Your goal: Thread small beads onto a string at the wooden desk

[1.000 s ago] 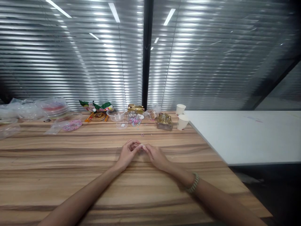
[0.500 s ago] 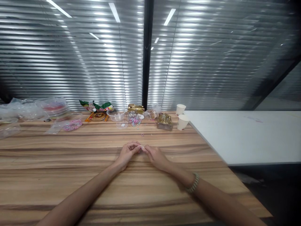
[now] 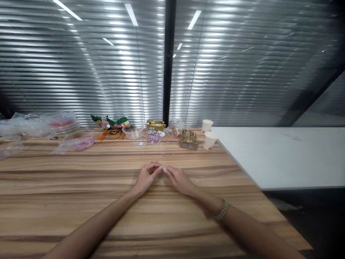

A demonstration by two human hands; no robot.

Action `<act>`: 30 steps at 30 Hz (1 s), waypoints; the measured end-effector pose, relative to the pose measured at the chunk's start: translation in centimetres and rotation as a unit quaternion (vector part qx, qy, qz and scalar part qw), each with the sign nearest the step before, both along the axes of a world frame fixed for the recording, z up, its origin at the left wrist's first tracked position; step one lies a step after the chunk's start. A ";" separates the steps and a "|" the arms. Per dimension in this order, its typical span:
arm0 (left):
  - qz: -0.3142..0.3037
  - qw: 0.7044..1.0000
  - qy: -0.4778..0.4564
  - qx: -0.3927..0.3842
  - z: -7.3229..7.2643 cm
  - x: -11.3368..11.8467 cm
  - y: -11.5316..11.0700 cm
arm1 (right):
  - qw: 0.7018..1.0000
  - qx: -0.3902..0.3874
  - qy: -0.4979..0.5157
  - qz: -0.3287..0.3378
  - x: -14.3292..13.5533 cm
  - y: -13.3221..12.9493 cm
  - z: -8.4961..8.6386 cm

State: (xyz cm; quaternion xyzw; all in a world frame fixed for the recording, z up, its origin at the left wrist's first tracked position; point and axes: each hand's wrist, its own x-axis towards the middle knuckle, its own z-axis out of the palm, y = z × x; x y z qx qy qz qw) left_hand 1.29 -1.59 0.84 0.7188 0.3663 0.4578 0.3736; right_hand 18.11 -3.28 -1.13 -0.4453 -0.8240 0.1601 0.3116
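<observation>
My left hand [image 3: 147, 176] and my right hand [image 3: 179, 180] meet fingertip to fingertip over the middle of the wooden table [image 3: 151, 223]. Both are closed in a pinch. Between them is a small pale piece [image 3: 163, 169], mostly hidden by the fingers and too small to name. A little beyond the fingertips lies a small pink ring [image 3: 163, 154]. Farther back, a heap of small pink, blue and white rings [image 3: 154, 138] spills from a clear container. A braided bracelet [image 3: 222, 209] circles my right wrist.
Along the back stand two paper cups [image 3: 209, 140], a box with gold wrapping [image 3: 189, 139], a clear bowl [image 3: 133, 132], and green snack packaging [image 3: 118, 122]. Stacked plastic lids [image 3: 63, 124] and a tray of pink pieces [image 3: 83, 143] are at left. A white table [image 3: 283, 158] adjoins on the right.
My fingertips have shifted very slightly and drawn closer together, covering more of the small pale piece. The objects on the table stay where they were.
</observation>
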 end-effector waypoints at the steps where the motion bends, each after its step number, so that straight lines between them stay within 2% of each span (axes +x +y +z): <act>1: 0.004 1.000 -0.010 -0.013 -0.1 0.0 0.1 | 1.000 -0.001 0.001 0.003 0.0 0.0 0.0; 8: 0.021 0.991 -0.083 -0.106 -0.2 0.3 0.0 | 1.000 -0.004 0.010 0.004 0.1 0.0 0.1; 12: -0.015 0.988 -0.065 -0.138 0.1 0.2 -0.1 | 1.000 -0.010 0.022 0.004 0.0 0.0 0.3; 17: -0.051 0.991 -0.050 -0.114 -0.1 0.1 -0.1 | 1.000 -0.004 0.021 -0.002 -0.1 0.0 0.5; 30: -0.028 0.996 -0.035 -0.076 -1.5 -0.2 0.7 | 0.999 -0.024 0.022 -0.019 -0.1 -0.1 0.7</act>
